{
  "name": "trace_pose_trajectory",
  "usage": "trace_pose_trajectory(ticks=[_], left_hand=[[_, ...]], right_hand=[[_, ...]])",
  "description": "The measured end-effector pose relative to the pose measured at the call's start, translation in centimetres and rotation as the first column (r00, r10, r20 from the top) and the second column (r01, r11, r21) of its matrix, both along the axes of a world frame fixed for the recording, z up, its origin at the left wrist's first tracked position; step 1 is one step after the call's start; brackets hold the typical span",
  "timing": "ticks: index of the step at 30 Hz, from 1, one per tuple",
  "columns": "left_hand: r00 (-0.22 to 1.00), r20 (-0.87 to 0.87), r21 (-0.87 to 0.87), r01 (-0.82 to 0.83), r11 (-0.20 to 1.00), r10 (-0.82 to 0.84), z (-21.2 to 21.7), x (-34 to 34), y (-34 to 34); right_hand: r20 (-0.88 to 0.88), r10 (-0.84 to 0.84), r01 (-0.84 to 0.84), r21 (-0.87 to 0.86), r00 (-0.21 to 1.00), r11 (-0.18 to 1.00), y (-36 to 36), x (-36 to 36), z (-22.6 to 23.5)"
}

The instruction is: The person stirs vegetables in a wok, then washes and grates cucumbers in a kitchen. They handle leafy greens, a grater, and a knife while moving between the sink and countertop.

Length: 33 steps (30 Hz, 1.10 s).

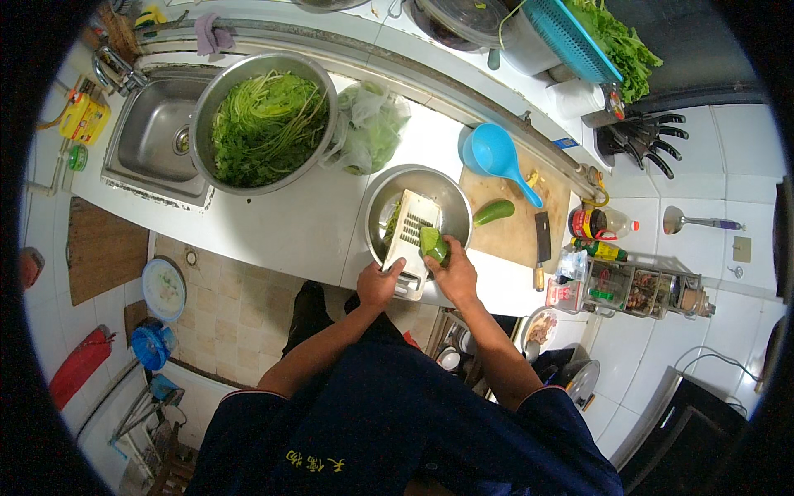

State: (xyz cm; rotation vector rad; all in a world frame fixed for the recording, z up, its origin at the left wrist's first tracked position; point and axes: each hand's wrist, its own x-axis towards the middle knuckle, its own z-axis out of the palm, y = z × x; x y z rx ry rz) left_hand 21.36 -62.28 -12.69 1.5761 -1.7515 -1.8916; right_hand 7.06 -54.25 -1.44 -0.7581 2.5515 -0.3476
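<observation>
My left hand (pixel 379 285) is closed around the lower end of a white grater (pixel 407 241), which slants into a steel bowl (pixel 382 183) at the counter's front edge. My right hand (pixel 456 274) grips a cut piece of zucchini (pixel 432 244), its pale green face against or just beside the grater's right side. Green shreds (pixel 388 225) show in the bowl, left of the grater. Just right of the bowl, another dark green zucchini piece (pixel 494 212) lies on a cutting board (pixel 496 248).
On the board rest a blue ladle (pixel 490 150) and a cleaver (pixel 542 236). To the left, a large basin (pixel 197 124) of leafy greens stands beside the sink (pixel 149 153), with a plastic bag of greens (pixel 372 128) next to it. Bottles (pixel 602 223) and a spice rack (pixel 637 288) line the right.
</observation>
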Motion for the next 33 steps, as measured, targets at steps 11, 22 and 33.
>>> trace_pose_trajectory(ticks=[11,22,33], left_hand=[[0.998,-0.058,0.067,-0.026,0.997,0.03,0.2,0.3,0.2],[0.995,-0.089,-0.003,-0.042,0.999,0.041,1.6,0.1,-0.3],[0.998,-0.049,-0.116,-0.034,0.993,0.029,0.3,0.2,0.2]], right_hand=[[-0.244,0.379,-0.349,0.157,0.893,0.924,-1.6,-1.6,-1.2],[-0.06,0.438,-0.425,0.156,0.897,0.892,-2.7,-1.7,1.6],[-0.16,0.332,-0.311,0.146,0.929,0.939,-6.1,-5.6,-2.0]])
